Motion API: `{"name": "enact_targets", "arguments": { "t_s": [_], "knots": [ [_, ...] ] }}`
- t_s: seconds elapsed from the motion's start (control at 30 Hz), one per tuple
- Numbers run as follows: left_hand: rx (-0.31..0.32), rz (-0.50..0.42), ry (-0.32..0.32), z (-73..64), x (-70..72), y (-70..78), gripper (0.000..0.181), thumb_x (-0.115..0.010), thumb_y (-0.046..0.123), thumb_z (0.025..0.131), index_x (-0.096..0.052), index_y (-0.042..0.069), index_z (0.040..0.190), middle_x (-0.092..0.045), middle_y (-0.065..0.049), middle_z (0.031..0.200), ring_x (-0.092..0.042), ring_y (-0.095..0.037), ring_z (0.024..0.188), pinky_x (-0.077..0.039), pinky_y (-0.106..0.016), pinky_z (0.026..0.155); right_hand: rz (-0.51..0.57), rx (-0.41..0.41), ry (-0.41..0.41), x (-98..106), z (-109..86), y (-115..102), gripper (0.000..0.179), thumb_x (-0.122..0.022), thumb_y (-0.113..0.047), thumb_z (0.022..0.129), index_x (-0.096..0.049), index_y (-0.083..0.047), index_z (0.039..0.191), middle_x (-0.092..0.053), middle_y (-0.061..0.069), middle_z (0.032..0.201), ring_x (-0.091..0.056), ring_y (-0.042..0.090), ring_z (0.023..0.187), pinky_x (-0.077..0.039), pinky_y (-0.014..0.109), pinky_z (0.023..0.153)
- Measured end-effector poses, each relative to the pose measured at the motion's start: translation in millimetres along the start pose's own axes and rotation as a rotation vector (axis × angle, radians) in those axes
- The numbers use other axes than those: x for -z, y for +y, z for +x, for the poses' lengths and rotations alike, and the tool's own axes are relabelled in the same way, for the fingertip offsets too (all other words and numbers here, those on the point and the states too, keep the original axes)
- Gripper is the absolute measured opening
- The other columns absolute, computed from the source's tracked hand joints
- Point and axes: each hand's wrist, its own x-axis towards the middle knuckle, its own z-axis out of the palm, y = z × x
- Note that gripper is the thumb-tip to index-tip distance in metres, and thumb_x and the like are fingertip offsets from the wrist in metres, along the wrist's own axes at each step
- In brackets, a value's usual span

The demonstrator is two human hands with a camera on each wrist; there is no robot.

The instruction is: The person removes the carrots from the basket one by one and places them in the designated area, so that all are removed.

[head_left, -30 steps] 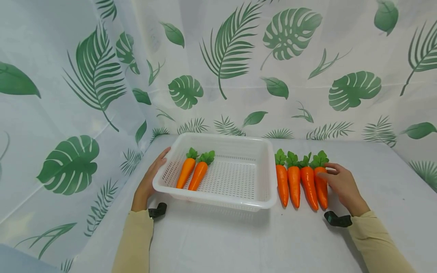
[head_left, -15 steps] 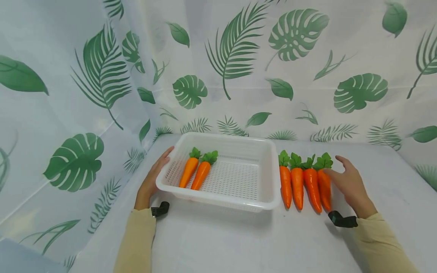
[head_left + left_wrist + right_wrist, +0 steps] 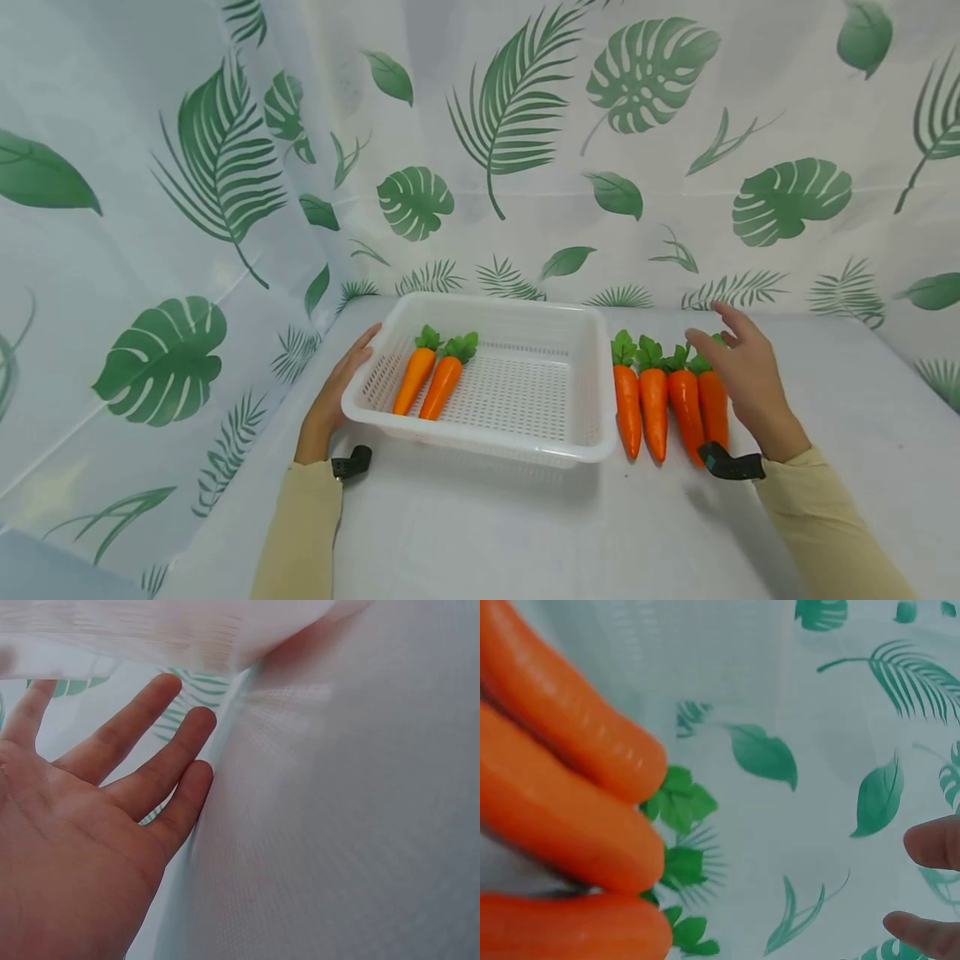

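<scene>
In the head view a white plastic basket [image 3: 480,446] has two orange toy carrots [image 3: 414,379] with green leafy tops lying at its left end. My left hand [image 3: 330,404] is at the basket's left side, fingers extended; the left wrist view shows them spread and straight beneath the pale basket wall [image 3: 150,645]. Several more carrots [image 3: 654,417] lie side by side right of the basket, leaves pointing away. Raised above the rightmost carrot [image 3: 714,408], my right hand [image 3: 750,383] holds nothing, its thumb and fingers apart, and covers part of those leaves.
The basket and carrots rest on a white-covered table [image 3: 480,533]. Behind and to the left hang white curtains [image 3: 525,250] printed with green leaves. A small black device [image 3: 351,462] sits at the left wrist, another black device [image 3: 731,463] at the right.
My right hand drew away from the rightmost carrot, then rose and shifted slightly left over its leaves. The left hand stays by the basket; the carrots keep their arrangement.
</scene>
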Motion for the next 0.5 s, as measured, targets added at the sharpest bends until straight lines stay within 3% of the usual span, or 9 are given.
{"name": "enact_targets", "arguments": {
  "t_s": [0.3, 0.5],
  "knots": [
    [0.002, -0.010, 0.004, 0.9, 0.4, -0.5, 0.058, -0.034, 0.039, 0.117, -0.021, 0.029, 0.173, -0.025, -0.004, 0.176, -0.035, -0.036, 0.147, -0.030, -0.058, 0.123, 0.085, 0.013, -0.052, -19.5, 6.6, -36.9, 0.072, -0.054, -0.041, 0.111, -0.027, -0.010, 0.171, -0.027, 0.025, 0.172, -0.034, 0.053, 0.150, -0.033, 0.071, 0.116],
    [-0.003, -0.001, 0.005, 0.3, 0.3, -0.8, 0.060, -0.035, 0.041, 0.117, -0.020, 0.028, 0.174, -0.024, -0.006, 0.176, -0.035, -0.037, 0.148, -0.030, -0.059, 0.123, 0.109, 0.045, -0.085, -35.7, 10.8, -63.4, 0.067, -0.052, -0.040, 0.112, -0.034, -0.011, 0.169, -0.042, 0.023, 0.165, -0.051, 0.046, 0.137, -0.042, 0.062, 0.115]
  ]
}}
